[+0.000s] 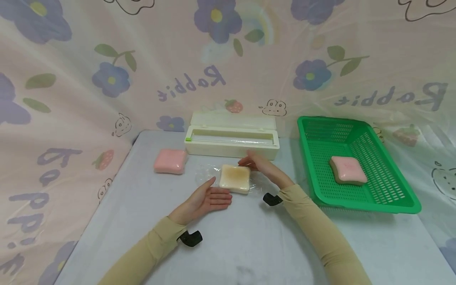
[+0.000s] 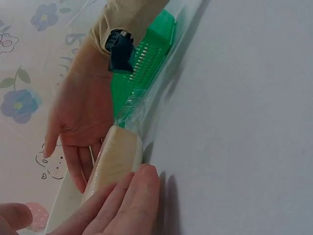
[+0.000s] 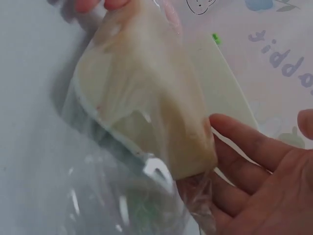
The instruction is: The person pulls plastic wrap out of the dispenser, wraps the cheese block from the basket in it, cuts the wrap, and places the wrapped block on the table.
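The patterned cloth backdrop (image 1: pixel 249 88) rises behind the white worktop (image 1: pixel 242 245). At the right of the worktop stands the green basket (image 1: pixel 370 207), holding one pink slice (image 1: pixel 349 170). At far centre sits the white box (image 1: pixel 231 151), lid tipped back, with a roll inside. Clear film (image 1: pixel 206 172) projects left and right of the bread slice (image 1: pixel 235 179), which lies flat on the worktop just nearer than the box; whether the film closes underneath cannot be told. The left hand (image 1: pixel 202 202) has straight fingers at the slice's near left corner; the right hand (image 1: pixel 261 166) has relaxed fingers at its far right corner. The grip is released on both; light contact cannot be ruled out. A second pink slice (image 1: pixel 170 161) rests to the left, apart from the bread. Judged by appearance, the bread slice is light, soft and easily dented, its film slippery. Recommended hold: flat fingers on the left and right side edges, without pinching the top.
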Demonstrator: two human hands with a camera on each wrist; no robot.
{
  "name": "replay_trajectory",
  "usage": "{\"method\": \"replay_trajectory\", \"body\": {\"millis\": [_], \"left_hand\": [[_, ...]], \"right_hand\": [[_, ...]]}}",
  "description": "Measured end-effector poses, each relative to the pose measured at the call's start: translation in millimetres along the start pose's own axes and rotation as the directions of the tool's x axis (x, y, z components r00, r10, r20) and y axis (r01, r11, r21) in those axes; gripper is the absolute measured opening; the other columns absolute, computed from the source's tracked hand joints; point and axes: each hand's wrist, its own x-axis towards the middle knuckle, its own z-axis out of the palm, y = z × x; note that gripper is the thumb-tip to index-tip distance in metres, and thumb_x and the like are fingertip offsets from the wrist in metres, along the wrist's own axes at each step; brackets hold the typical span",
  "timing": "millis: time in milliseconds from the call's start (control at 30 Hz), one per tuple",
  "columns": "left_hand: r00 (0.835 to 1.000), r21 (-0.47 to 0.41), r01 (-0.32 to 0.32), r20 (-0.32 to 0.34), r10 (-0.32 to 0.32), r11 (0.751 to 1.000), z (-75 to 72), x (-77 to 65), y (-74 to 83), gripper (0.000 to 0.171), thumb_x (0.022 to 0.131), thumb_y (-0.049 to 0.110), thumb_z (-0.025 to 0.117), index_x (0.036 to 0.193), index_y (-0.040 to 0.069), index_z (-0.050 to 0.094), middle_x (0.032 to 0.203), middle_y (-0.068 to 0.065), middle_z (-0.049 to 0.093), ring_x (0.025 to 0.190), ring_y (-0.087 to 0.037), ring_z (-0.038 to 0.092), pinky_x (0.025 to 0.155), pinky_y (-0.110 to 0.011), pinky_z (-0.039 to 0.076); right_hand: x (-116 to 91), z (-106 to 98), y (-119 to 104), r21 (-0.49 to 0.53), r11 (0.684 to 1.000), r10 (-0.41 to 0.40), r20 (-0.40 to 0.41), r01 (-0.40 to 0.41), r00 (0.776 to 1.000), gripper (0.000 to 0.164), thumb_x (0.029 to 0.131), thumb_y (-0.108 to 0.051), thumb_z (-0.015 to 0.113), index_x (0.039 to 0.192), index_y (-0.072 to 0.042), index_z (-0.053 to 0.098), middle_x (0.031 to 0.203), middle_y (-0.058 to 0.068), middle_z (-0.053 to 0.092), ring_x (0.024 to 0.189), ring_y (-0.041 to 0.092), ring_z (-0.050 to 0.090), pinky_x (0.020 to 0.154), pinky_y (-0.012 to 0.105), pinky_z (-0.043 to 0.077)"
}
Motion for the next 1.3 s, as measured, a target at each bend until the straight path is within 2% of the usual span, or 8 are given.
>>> {"method": "replay_trajectory", "body": {"millis": [267, 633, 800, 1000, 1067, 1133, 1200, 1300], "left_hand": [[0.994, 0.005, -0.036, -0.102, 0.037, 0.999, -9.0, 0.1, 3.9, 0.073, 0.102, 0.047, 0.032, 0.135, -0.018, 0.034, 0.135, -0.036, 0.041, 0.123, -0.044, 0.045, 0.104, -0.047, 0.039], [0.994, -0.039, -0.018, -0.105, 0.014, 0.999, -27.9, 6.6, 17.0, 0.063, 0.103, 0.039, 0.037, 0.135, -0.015, 0.036, 0.131, -0.031, 0.048, 0.116, -0.04, 0.054, 0.101, -0.048, 0.042], [0.994, -0.007, -0.006, -0.11, 0.005, 1.0, -33.7, 10.4, 22.9, 0.057, 0.103, 0.031, 0.04, 0.135, -0.016, 0.036, 0.13, -0.03, 0.049, 0.115, -0.039, 0.055, 0.1, -0.046, 0.044], [0.987, 0.058, 0.009, -0.161, 0.0, 0.998, -38.4, 18.6, 30.3, 0.053, 0.1, 0.027, 0.049, 0.132, -0.016, 0.041, 0.126, -0.031, 0.053, 0.112, -0.038, 0.057, 0.097, -0.044, 0.046], [0.984, 0.073, 0.013, -0.179, 0.001, 0.997, -40.5, 22.9, 32.6, 0.052, 0.099, 0.025, 0.053, 0.131, -0.014, 0.043, 0.124, -0.031, 0.054, 0.11, -0.037, 0.059, 0.095, -0.043, 0.048], [0.98, 0.086, 0.016, -0.2, 0.002, 0.996, -40.7, 26.8, 35.4, 0.05, 0.097, 0.023, 0.056, 0.131, -0.012, 0.043, 0.123, -0.029, 0.055, 0.109, -0.037, 0.06, 0.094, -0.042, 0.049], [0.976, 0.091, 0.021, -0.217, -0.001, 0.996, -40.0, 31.2, 38.2, 0.049, 0.097, 0.021, 0.058, 0.131, -0.01, 0.045, 0.122, -0.029, 0.054, 0.107, -0.036, 0.061, 0.093, -0.042, 0.05], [0.971, 0.092, 0.034, -0.237, -0.011, 0.995, -36.6, 36.6, 42.8, 0.045, 0.096, 0.018, 0.059, 0.131, -0.009, 0.047, 0.121, -0.028, 0.055, 0.105, -0.035, 0.062, 0.092, -0.042, 0.051]], "right_hand": [[-17.8, 3.8, 8.6, -0.002, 0.995, 0.095, -0.01, -0.095, 0.995, 0.067, 0.103, -0.05, 0.024, 0.115, 0.001, 0.064, 0.117, 0.013, 0.064, 0.107, 0.027, 0.061, 0.093, 0.043, 0.05], [-67.5, 20.2, 24.7, 0.294, 0.95, 0.106, 0.017, -0.106, 0.994, 0.045, 0.104, -0.027, 0.041, 0.124, 0.01, 0.055, 0.125, 0.022, 0.058, 0.112, 0.032, 0.059, 0.094, 0.042, 0.049], [-76.9, 19.6, 28.4, 0.219, 0.975, 0.058, -0.057, -0.045, 0.997, 0.039, 0.102, -0.021, 0.047, 0.125, 0.01, 0.055, 0.125, 0.024, 0.057, 0.115, 0.033, 0.056, 0.097, 0.041, 0.047], [-91.8, 16.6, 16.8, -0.106, 0.977, -0.198, -0.154, 0.183, 0.968, 0.026, 0.097, -0.004, 0.055, 0.118, 0.01, 0.06, 0.117, 0.023, 0.062, 0.11, 0.035, 0.059, 0.094, 0.043, 0.049], [-94.3, 15.9, 18.3, -0.276, 0.926, -0.301, -0.128, 0.257, 0.945, 0.026, 0.094, -0.001, 0.058, 0.119, 0.006, 0.061, 0.118, 0.018, 0.064, 0.111, 0.031, 0.059, 0.095, 0.043, 0.048], [-95.5, 15.7, 22.5, -0.445, 0.828, -0.404, -0.05, 0.342, 0.913, 0.031, 0.091, 0.0, 0.062, 0.122, 0.003, 0.06, 0.123, 0.014, 0.061, 0.116, 0.028, 0.056, 0.096, 0.044, 0.047], [-94.2, 14.9, 31.2, -0.59, 0.692, -0.479, 0.057, 0.416, 0.876, 0.04, 0.088, -0.004, 0.066, 0.128, -0.002, 0.058, 0.131, 0.01, 0.057, 0.122, 0.025, 0.051, 0.098, 0.043, 0.046], [-96.0, 16.4, 29.1, -0.74, 0.439, -0.538, 0.238, 0.51, 0.809, 0.057, 0.083, -0.004, 0.072, 0.136, -0.005, 0.051, 0.142, 0.011, 0.046, 0.131, 0.027, 0.042, 0.102, 0.042, 0.043]]}}
